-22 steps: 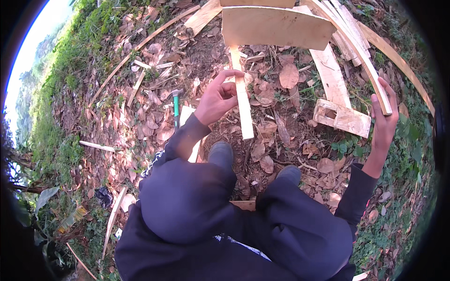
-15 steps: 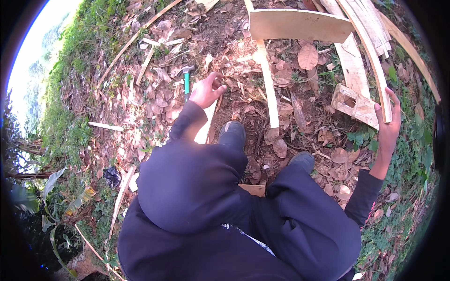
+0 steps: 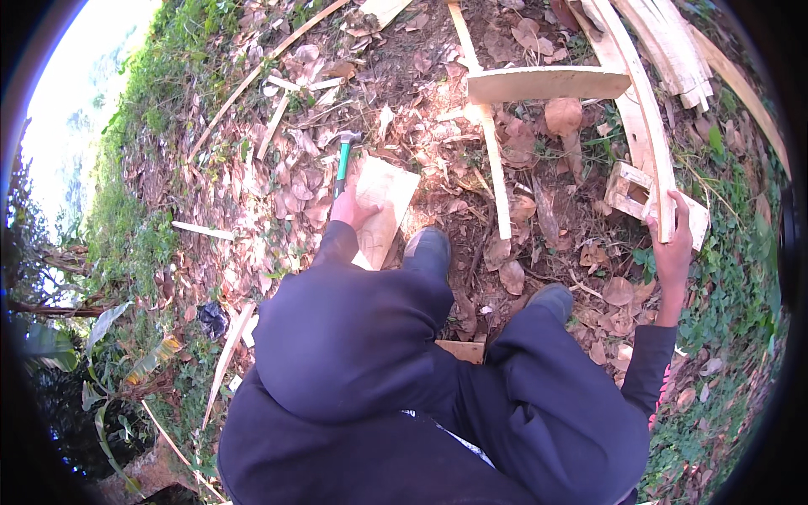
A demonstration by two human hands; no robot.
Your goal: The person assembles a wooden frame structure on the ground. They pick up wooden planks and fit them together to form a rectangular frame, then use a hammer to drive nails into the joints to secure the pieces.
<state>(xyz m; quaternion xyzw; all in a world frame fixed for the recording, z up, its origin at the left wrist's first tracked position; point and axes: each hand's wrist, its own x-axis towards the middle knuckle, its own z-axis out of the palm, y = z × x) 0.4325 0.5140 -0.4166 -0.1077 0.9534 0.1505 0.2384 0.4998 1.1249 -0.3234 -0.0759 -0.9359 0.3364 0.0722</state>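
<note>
My left hand (image 3: 350,209) is closed at the lower end of a claw hammer's (image 3: 343,160) green and black handle. Its thumb side rests over a pale flat board (image 3: 389,198) on the ground. At the right, my right hand (image 3: 671,244) grips the near end of a long, narrow wooden strip (image 3: 644,105), fingers along its outer side. Toward the far end, a short wide board (image 3: 547,84) reaches across from that strip to a thinner wooden strip (image 3: 495,172). How these pieces join cannot be made out.
A small wooden block piece with an opening (image 3: 629,192) lies beside my right hand. Planks (image 3: 669,50) stretch away at the far right. Dry leaves and loose sticks (image 3: 273,126) cover the ground. My shoes (image 3: 429,251) stand between the strips and my knees.
My left hand has lowered from above the pale board onto the hammer's handle, uncovering more of the board. My right hand and the strip's near end have shifted slightly left.
</note>
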